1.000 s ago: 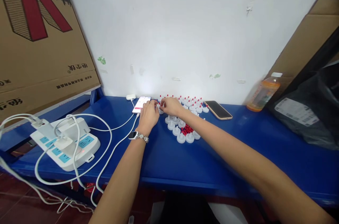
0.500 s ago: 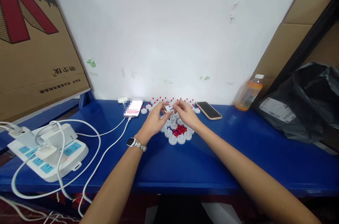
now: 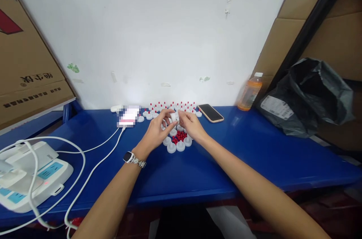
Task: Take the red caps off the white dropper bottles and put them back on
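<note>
Between both hands is a white nozzle cap (image 3: 175,117), raised above the blue table. My left hand (image 3: 158,129), with a watch on its wrist, grips the cap's side with thumb and fingers. My right hand (image 3: 192,125) pinches at its other side; whether a small red tip is in those fingers is hidden. Just below the hands, several white caps without red tips (image 3: 180,146) ring a pile of small red tips (image 3: 179,137). Behind the hands, rows of white caps with red tips (image 3: 149,115) stand upright along the wall.
A phone (image 3: 210,113) lies right of the caps, and a charging phone (image 3: 128,116) lies left. At left sits a white power strip (image 3: 36,186) with looping cables. An orange drink bottle (image 3: 250,92) and a black plastic bag (image 3: 299,99) stand at right.
The view has swung right, so everything sits further left. The cap in my hands has turned, showing its round base more. Both hands stay together on it.
</note>
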`<state>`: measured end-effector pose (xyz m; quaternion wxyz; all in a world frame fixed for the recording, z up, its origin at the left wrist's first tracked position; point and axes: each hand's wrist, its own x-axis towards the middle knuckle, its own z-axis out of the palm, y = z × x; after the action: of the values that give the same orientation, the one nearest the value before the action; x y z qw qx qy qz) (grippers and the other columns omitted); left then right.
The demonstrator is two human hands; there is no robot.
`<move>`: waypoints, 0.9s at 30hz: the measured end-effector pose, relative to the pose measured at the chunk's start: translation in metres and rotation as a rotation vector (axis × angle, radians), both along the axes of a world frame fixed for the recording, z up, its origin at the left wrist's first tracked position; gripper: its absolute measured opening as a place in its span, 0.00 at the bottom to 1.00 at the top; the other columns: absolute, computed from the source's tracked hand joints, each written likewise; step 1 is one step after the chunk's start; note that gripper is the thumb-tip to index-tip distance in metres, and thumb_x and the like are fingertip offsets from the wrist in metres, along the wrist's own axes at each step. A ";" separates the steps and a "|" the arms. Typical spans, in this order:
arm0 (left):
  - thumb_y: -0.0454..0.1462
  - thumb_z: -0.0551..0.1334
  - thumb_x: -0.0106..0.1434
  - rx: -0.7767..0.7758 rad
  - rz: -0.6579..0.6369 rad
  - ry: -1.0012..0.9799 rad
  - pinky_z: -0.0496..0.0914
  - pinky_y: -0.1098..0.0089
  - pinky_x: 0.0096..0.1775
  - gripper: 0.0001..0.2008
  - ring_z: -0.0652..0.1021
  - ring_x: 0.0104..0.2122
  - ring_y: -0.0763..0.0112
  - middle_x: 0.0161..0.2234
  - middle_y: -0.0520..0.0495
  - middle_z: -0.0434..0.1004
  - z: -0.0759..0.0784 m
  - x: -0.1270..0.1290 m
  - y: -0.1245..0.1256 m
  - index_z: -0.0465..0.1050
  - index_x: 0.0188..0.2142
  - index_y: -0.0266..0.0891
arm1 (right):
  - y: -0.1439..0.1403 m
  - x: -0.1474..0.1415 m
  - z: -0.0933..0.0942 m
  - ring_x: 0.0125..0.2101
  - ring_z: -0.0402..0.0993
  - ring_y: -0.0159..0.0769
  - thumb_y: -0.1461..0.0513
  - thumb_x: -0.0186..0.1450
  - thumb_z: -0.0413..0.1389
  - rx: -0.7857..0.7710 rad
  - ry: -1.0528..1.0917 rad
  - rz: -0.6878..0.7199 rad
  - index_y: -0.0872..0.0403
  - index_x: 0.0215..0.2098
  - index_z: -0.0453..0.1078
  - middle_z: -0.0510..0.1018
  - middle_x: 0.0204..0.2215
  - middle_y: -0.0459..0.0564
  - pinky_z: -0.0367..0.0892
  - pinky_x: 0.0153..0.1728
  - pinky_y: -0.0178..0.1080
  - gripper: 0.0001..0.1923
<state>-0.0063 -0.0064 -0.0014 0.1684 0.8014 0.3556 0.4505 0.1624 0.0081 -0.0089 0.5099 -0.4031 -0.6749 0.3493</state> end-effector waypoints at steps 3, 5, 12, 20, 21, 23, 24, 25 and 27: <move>0.44 0.60 0.67 0.016 0.010 -0.007 0.70 0.69 0.39 0.17 0.74 0.35 0.70 0.38 0.48 0.73 0.000 0.000 0.000 0.66 0.54 0.43 | -0.003 0.000 0.002 0.21 0.52 0.30 0.43 0.68 0.46 0.022 0.029 -0.006 0.51 0.22 0.55 0.57 0.18 0.41 0.52 0.23 0.35 0.26; 0.44 0.60 0.67 0.014 0.013 -0.036 0.70 0.70 0.38 0.17 0.74 0.35 0.70 0.38 0.48 0.73 0.000 0.002 0.000 0.66 0.53 0.42 | -0.006 -0.001 0.005 0.21 0.52 0.30 0.43 0.68 0.46 0.038 0.020 -0.007 0.51 0.23 0.55 0.57 0.19 0.41 0.52 0.24 0.36 0.26; 0.50 0.56 0.69 -0.184 -0.046 -0.285 0.66 0.71 0.33 0.16 0.72 0.29 0.72 0.28 0.51 0.70 0.003 0.009 0.000 0.68 0.36 0.39 | -0.020 -0.004 0.017 0.22 0.51 0.29 0.47 0.71 0.45 0.150 -0.050 -0.072 0.52 0.23 0.53 0.54 0.20 0.41 0.49 0.25 0.36 0.24; 0.51 0.58 0.67 -0.209 -0.072 -0.288 0.64 0.71 0.31 0.19 0.69 0.27 0.73 0.26 0.52 0.67 0.010 0.009 -0.002 0.67 0.31 0.38 | -0.016 -0.006 0.013 0.21 0.51 0.30 0.45 0.69 0.46 0.097 0.003 -0.060 0.51 0.22 0.54 0.56 0.18 0.41 0.50 0.24 0.37 0.25; 0.50 0.59 0.67 -0.167 -0.055 -0.274 0.66 0.71 0.34 0.17 0.71 0.30 0.72 0.28 0.51 0.70 0.010 0.006 -0.002 0.69 0.35 0.38 | -0.013 -0.004 0.013 0.21 0.50 0.30 0.45 0.68 0.47 0.055 0.053 -0.034 0.51 0.21 0.53 0.55 0.18 0.41 0.50 0.24 0.37 0.25; 0.48 0.60 0.67 -0.070 0.017 -0.276 0.68 0.70 0.39 0.14 0.73 0.35 0.71 0.35 0.49 0.73 0.012 -0.004 0.001 0.69 0.41 0.39 | -0.007 0.002 0.012 0.20 0.49 0.30 0.45 0.68 0.47 -0.013 0.160 -0.001 0.50 0.19 0.50 0.53 0.17 0.41 0.51 0.24 0.37 0.25; 0.48 0.59 0.68 -0.026 0.077 -0.309 0.69 0.70 0.40 0.14 0.74 0.36 0.70 0.36 0.48 0.73 0.013 -0.010 0.003 0.69 0.43 0.40 | -0.005 0.006 0.012 0.20 0.48 0.30 0.46 0.67 0.47 -0.025 0.190 -0.011 0.50 0.19 0.49 0.52 0.16 0.41 0.51 0.23 0.37 0.25; 0.47 0.58 0.68 0.008 0.134 -0.336 0.69 0.70 0.40 0.14 0.74 0.37 0.70 0.37 0.48 0.73 0.014 -0.015 0.004 0.69 0.45 0.40 | -0.004 0.011 0.012 0.19 0.48 0.29 0.46 0.67 0.47 -0.021 0.187 -0.038 0.50 0.19 0.48 0.51 0.16 0.41 0.50 0.23 0.37 0.26; 0.46 0.58 0.68 0.029 0.175 -0.298 0.69 0.69 0.41 0.14 0.75 0.38 0.69 0.39 0.47 0.75 0.014 -0.025 0.008 0.70 0.47 0.40 | -0.005 0.021 0.012 0.19 0.47 0.29 0.46 0.67 0.47 0.020 0.056 -0.094 0.50 0.18 0.47 0.51 0.16 0.41 0.48 0.23 0.36 0.26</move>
<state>-0.0313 0.0014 0.0124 0.1676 0.6941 0.3886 0.5823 0.1829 0.0035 0.0029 0.5484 -0.4192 -0.6443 0.3293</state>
